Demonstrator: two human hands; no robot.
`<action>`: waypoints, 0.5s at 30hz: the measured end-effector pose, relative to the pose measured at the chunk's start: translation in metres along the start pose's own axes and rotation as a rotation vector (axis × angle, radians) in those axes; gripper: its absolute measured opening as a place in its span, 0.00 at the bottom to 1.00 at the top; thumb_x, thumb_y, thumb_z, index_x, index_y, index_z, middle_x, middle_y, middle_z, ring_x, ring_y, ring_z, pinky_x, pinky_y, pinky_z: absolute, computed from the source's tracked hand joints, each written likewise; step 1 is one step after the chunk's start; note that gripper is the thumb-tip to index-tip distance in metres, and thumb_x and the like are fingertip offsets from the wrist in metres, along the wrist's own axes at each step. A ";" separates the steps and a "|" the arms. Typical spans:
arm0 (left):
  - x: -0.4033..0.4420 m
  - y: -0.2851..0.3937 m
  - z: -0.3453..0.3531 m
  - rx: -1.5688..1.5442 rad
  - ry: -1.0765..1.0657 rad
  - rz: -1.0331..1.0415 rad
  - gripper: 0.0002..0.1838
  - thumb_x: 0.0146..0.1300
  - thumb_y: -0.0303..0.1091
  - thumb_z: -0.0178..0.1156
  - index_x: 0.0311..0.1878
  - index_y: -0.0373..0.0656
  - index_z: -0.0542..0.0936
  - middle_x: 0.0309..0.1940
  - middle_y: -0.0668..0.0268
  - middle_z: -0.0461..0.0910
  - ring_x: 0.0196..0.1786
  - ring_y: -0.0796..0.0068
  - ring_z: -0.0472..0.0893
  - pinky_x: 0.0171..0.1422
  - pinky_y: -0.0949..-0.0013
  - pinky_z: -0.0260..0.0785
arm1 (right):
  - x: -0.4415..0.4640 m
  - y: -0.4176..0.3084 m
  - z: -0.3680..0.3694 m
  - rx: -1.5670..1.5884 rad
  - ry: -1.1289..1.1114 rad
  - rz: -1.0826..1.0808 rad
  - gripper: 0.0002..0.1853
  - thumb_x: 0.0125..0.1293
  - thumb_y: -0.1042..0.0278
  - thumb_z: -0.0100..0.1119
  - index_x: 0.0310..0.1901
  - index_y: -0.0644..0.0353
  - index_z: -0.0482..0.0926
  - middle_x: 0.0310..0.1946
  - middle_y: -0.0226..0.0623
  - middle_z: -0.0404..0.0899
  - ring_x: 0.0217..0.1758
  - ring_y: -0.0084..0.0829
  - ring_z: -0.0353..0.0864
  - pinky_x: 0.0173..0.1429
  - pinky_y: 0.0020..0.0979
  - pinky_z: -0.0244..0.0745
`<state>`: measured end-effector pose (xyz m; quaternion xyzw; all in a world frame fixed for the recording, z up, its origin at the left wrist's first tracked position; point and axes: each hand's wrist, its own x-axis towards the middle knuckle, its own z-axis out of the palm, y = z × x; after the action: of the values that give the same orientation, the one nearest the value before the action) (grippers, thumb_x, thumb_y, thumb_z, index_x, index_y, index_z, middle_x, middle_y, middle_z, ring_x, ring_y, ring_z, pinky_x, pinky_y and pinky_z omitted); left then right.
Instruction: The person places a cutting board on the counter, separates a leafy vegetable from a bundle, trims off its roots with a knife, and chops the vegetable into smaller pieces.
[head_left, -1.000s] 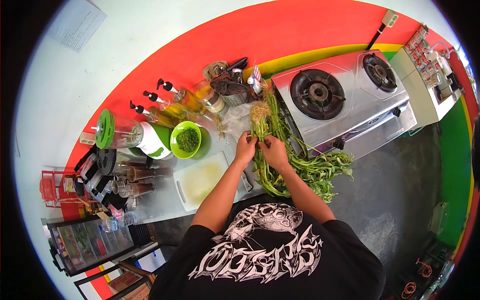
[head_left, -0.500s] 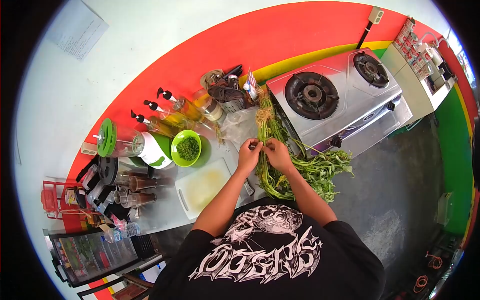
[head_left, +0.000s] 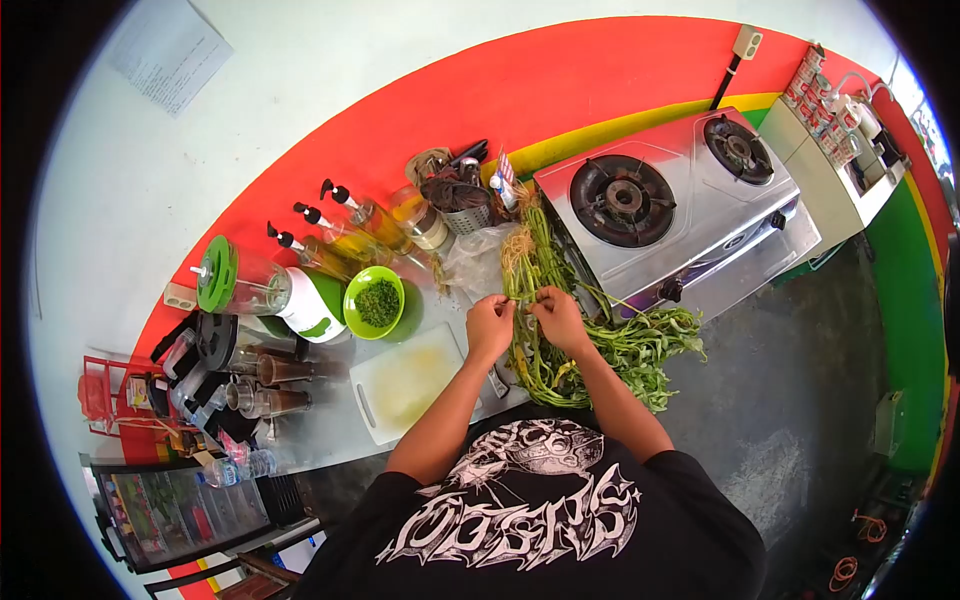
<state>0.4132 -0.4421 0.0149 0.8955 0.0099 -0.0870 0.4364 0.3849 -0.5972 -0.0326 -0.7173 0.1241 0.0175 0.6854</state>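
Note:
A long bundle of water spinach (head_left: pixel 645 345) lies across the counter, leaves toward my body and stringy pale roots toward the wall. My left hand (head_left: pixel 490 326) is closed at the left side of the stems, its fingertips pinching at them. From the right, my right hand (head_left: pixel 560 318) pinches at the same stretch of stems, a small gap apart from the left. Whether a tie runs between the fingertips is too small to tell. Left of my left wrist lies a white cutting board (head_left: pixel 405 385) with a yellowish stain, and a knife handle (head_left: pixel 497 382) shows beside my forearm.
A steel two-burner gas stove (head_left: pixel 690 200) stands right of the greens. Behind the board are a green bowl (head_left: pixel 378 302) of chopped greens, a blender (head_left: pixel 240 280), pump bottles (head_left: pixel 345 240) and a clear plastic bag (head_left: pixel 477 258). Metal cups (head_left: pixel 270 400) stand at left.
My hands have moved apart from touching to a small gap, and sit slightly lower. The stems and roots at the left of the bundle have spread and shifted toward me.

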 end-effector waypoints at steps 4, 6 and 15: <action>0.000 -0.005 0.004 -0.063 -0.050 0.129 0.11 0.68 0.33 0.62 0.46 0.34 0.83 0.35 0.53 0.87 0.37 0.57 0.87 0.43 0.60 0.76 | -0.003 -0.001 0.007 0.056 -0.001 -0.003 0.10 0.69 0.75 0.58 0.49 0.68 0.75 0.32 0.35 0.82 0.28 0.21 0.76 0.31 0.27 0.69; -0.001 -0.007 0.007 -0.097 -0.041 0.142 0.10 0.68 0.32 0.61 0.45 0.34 0.82 0.34 0.53 0.87 0.37 0.57 0.87 0.43 0.60 0.76 | -0.003 0.001 0.011 0.056 -0.018 -0.019 0.10 0.69 0.75 0.58 0.49 0.68 0.75 0.32 0.34 0.81 0.30 0.22 0.76 0.34 0.27 0.70; -0.005 -0.010 0.004 -0.090 -0.081 0.151 0.08 0.70 0.32 0.62 0.40 0.36 0.79 0.29 0.57 0.85 0.31 0.63 0.84 0.40 0.64 0.74 | -0.001 -0.015 0.007 0.029 0.110 0.037 0.11 0.73 0.70 0.55 0.50 0.70 0.74 0.35 0.39 0.83 0.30 0.26 0.84 0.23 0.30 0.80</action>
<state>0.4071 -0.4393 0.0054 0.8689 -0.0713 -0.0893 0.4816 0.3881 -0.5894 -0.0184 -0.7047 0.1754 -0.0111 0.6874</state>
